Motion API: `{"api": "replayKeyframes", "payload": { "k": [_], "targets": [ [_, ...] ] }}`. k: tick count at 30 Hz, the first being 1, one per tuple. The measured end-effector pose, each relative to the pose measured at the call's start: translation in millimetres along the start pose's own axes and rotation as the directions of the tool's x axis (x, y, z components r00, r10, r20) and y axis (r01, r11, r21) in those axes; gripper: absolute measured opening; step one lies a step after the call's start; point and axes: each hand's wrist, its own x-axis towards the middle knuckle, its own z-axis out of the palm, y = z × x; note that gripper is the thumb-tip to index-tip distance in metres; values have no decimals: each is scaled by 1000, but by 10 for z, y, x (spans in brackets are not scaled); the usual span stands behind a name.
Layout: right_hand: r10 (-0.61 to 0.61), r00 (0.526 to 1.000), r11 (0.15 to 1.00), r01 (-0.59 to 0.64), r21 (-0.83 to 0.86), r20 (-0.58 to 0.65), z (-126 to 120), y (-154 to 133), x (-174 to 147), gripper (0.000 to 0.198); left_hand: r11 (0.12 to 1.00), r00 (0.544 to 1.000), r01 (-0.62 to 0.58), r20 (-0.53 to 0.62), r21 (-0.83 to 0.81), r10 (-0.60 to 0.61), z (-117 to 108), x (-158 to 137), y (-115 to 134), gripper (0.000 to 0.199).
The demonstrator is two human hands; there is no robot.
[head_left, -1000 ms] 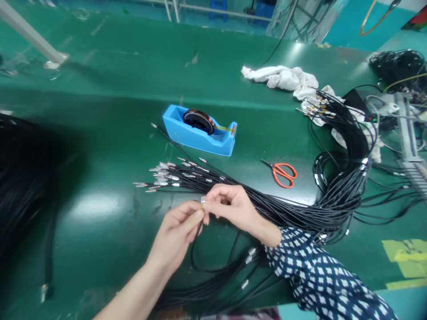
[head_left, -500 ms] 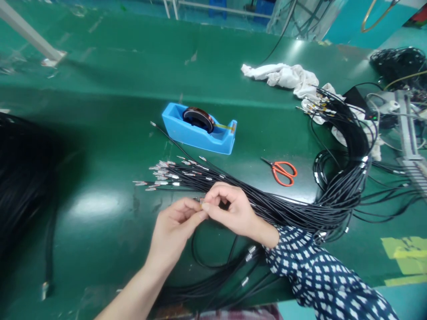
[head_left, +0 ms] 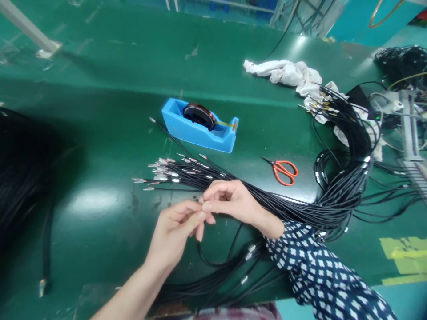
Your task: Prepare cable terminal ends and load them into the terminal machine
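Note:
Fingertip to fingertip, my left hand [head_left: 175,226] and my right hand [head_left: 231,202] pinch the end of a black cable [head_left: 203,255]. A small metallic tip shows by the fingertips; the rest of the pinched end is hidden. From under my hands the cable loops down toward a lower bundle of cables [head_left: 213,284]. Just beyond my hands lies a larger bundle of black cables [head_left: 273,202], its pale, stripped ends fanned out to the left. A blue tape dispenser [head_left: 200,133] with a roll of amber tape [head_left: 199,115] stands behind this bundle.
Orange-handled scissors [head_left: 283,172] lie right of the dispenser. White cloth [head_left: 290,74] sits farther back, near more cable ends. A dark cable heap [head_left: 23,178] is at left, a metal post [head_left: 30,26] at back left, and yellow tape [head_left: 403,258] on the right of the green table [head_left: 110,133].
My right hand's fingers have shifted slightly at the cable end, and some now show below my left fingertips. My left hand stays nearly in place. The view has moved a little.

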Motion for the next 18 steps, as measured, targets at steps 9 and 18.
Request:
{"api": "replayKeyframes", "payload": {
  "k": [9, 18],
  "targets": [
    [-28, 997, 999, 29, -16, 71, -14, -10, 28, 13, 989, 988, 108, 120, -103, -96, 21, 58, 61, 22],
    [-357, 923, 797, 220, -563, -144, -20, 47, -30, 19, 997, 998, -67, 11, 28, 67, -62, -3, 82, 14]
  ]
}}
